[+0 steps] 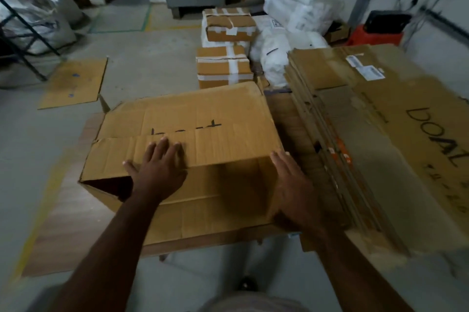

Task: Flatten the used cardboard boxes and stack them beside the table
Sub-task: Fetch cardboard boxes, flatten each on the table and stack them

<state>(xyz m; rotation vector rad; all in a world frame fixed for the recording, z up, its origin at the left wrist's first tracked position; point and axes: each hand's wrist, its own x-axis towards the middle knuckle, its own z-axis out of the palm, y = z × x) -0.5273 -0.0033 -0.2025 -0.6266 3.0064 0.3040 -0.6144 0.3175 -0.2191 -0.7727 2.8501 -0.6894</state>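
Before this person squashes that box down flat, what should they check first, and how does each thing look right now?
1. Left hand flat on the box's top flap: ok.
2. Right hand against the box's right side: ok.
3. Box end open, so it can collapse: ok.
4. Box empty: cannot tell, the inside is dark.
5. Box rests on the table: ok.
6. Flattened stack has room on top: ok.

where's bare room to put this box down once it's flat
Bare floor lies left of the taped boxes, beyond the loose cardboard sheet. The table's left edge is bare too. Right of the open box under both hands, left and right, the flattened stack and white bags crowd everything.
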